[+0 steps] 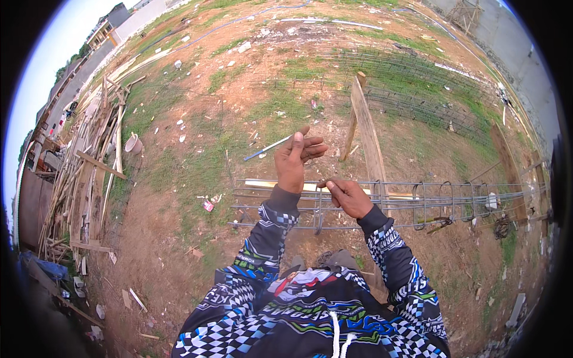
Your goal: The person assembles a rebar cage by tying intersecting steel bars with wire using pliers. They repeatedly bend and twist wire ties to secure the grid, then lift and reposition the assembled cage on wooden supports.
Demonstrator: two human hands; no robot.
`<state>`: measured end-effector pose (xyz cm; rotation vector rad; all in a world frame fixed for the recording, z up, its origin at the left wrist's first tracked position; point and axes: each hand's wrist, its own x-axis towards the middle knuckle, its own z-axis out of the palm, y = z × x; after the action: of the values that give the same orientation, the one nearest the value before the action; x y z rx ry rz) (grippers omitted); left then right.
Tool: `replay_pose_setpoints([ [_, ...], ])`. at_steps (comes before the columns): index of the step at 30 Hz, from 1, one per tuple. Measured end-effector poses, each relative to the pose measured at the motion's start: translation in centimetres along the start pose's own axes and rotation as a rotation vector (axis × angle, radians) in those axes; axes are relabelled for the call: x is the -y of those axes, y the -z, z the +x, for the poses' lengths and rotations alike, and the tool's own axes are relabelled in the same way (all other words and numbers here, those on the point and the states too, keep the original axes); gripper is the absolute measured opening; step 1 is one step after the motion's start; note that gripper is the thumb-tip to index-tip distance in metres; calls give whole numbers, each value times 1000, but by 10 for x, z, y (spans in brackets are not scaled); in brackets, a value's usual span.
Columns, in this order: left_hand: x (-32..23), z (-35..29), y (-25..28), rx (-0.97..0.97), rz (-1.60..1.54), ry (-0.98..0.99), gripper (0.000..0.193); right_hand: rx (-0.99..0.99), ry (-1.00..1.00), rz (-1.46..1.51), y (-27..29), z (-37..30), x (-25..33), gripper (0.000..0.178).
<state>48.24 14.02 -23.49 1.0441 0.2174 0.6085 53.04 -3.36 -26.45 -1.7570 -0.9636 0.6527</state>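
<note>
A long rebar cage (412, 197) lies across in front of me, its thin steel bars running off to the right with square stirrups round them. Near its left end stands one stirrup (319, 209). My right hand (351, 198) is closed in a pinch at that stirrup's upper corner, by the top bar; any wire between the fingertips is too small to make out. Above the bars, to the left, my left hand (296, 158) is raised with its fingers stretched out and thumb up, holding nothing I can see.
A plank post (365, 125) rises behind the cage. A dark hand tool (440, 224) rests on the bars at right, near a wire coil (501, 228). More rebar cages (418, 104) lie on the grass beyond. Stacked timber (89, 179) and a pale bucket (133, 144) are at left.
</note>
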Motion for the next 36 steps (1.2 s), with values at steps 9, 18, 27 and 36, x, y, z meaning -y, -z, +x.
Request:
replay_pose_setpoints([
  [9,3,12,-26,-149,-83,59,43,256,-113,257,56,-2,-31,47],
  [18,3,28,-10,-50,-142,68,43,434,-213,419,75,2,-38,46],
  [27,3,92,48,-18,-585,105,31,368,-226,363,112,-3,-60,27],
  [36,-61,160,143,-23,-626,-151,18,209,26,671,131,-22,-18,48],
])
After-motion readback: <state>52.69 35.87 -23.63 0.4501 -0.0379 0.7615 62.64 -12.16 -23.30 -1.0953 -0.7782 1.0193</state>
